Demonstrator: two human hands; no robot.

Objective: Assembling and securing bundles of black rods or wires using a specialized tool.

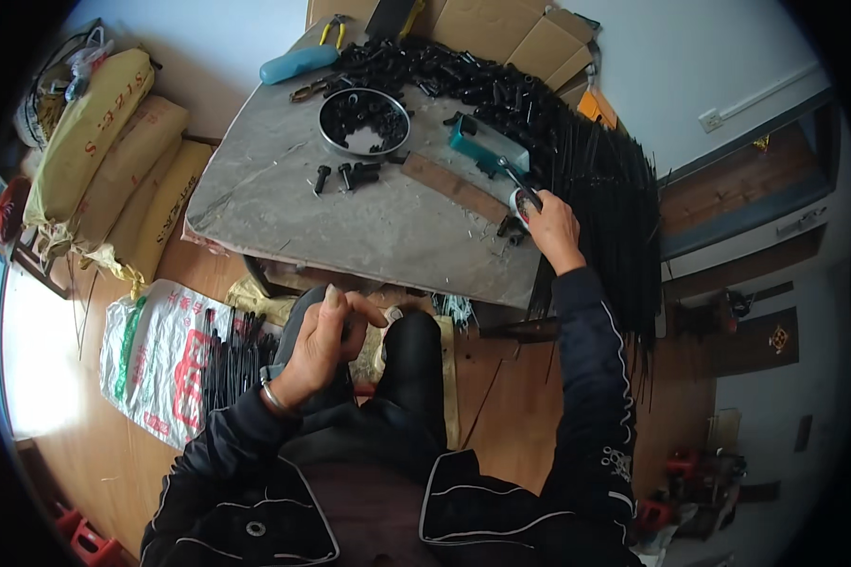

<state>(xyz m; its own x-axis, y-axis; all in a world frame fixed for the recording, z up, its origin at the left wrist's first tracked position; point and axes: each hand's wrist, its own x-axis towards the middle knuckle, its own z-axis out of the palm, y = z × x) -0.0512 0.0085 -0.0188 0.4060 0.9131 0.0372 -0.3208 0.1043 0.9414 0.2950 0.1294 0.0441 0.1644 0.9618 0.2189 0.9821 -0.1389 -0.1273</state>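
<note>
My right hand (555, 233) is at the right side of the grey table (350, 222), closed around a slim dark tool (520, 182) with a metallic end; its exact kind does not show. Right by those fingers sits a small round white-rimmed container (520, 202). My left hand (323, 345) hovers over my lap, thumb up and fingers curled; whatever it may hold is hidden. A flat brown strip (455, 187) lies left of my right hand, with a teal box (487, 149) just beyond. Several black bolt-like pieces (323, 178) lie near a round metal bowl (362, 142) containing small black parts.
Black parts (444, 71) are heaped along the table's far side. Long thin black strands (605, 198) hang over its right edge. A blue bottle (298, 64) and yellow-handled pliers (334, 31) lie far left. Stuffed sacks (113, 161) and more strands (234, 354) are at left.
</note>
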